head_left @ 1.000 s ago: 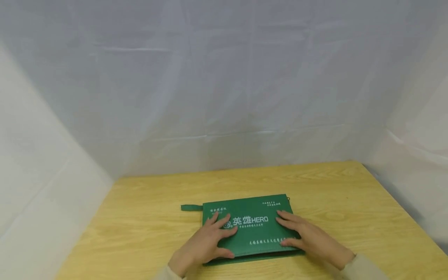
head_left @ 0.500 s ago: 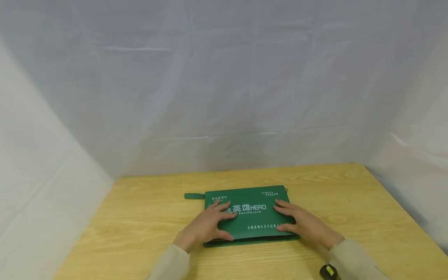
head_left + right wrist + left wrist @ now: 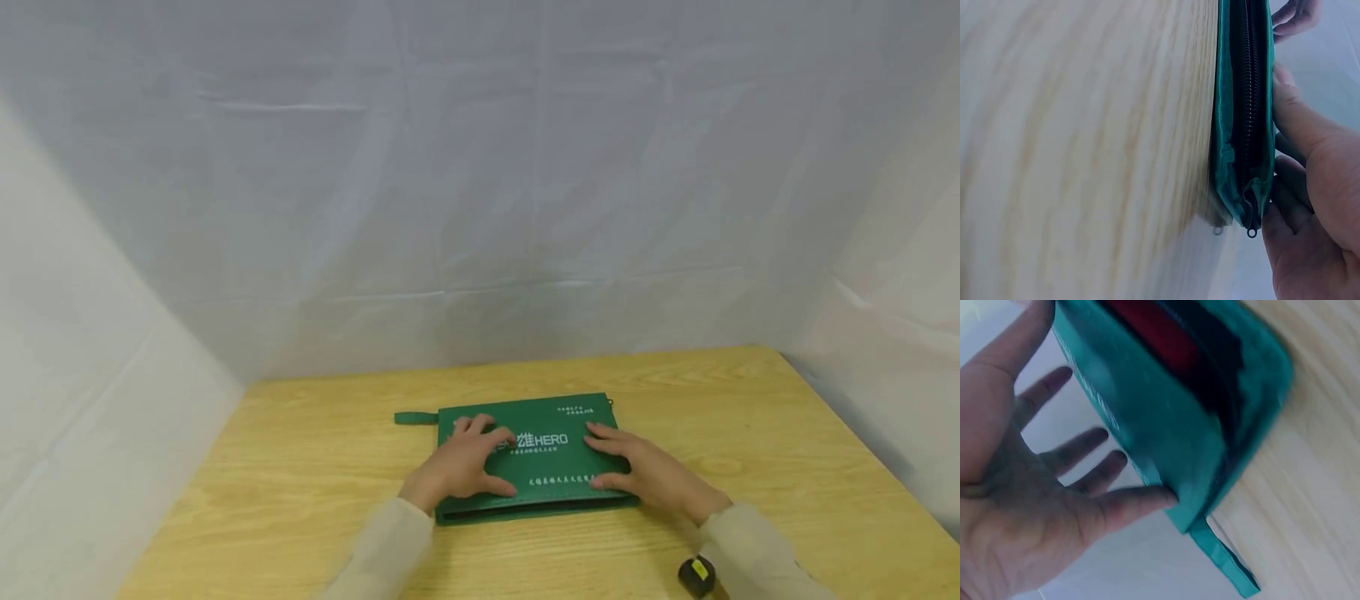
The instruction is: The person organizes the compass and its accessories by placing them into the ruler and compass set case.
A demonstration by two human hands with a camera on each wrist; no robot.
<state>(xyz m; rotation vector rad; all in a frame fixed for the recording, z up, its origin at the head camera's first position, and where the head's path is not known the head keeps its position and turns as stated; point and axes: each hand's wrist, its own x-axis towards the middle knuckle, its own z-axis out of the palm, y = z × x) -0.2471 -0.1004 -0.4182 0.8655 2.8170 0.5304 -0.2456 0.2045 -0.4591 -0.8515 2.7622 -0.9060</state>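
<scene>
A flat green zip pouch [image 3: 555, 467] with white lettering, including "HERO", lies on the wooden table. Its near side gapes along a black zipper [image 3: 1249, 94], and something dark red [image 3: 1163, 337] shows inside in the left wrist view. My left hand [image 3: 461, 462] rests on the left part of the cover, fingers spread and slightly bent, thumb by the near edge. On the right end, my right hand [image 3: 648, 471] touches the cover with its fingertips and thumb. A wrist strap [image 3: 1225, 559] sticks out from the pouch's left end; a small zipper ring [image 3: 1252, 233] sits at the right.
The wooden table [image 3: 300, 467] stretches around the pouch on all sides. White sheeting [image 3: 480, 208] hangs behind and at both sides. Beside the right sleeve is a small black round object [image 3: 697, 577] with a yellow mark.
The pouch has moved away from the person with both hands on it, then stays nearly in place. My left hand has slid rightward over the cover, hiding part of the lettering.
</scene>
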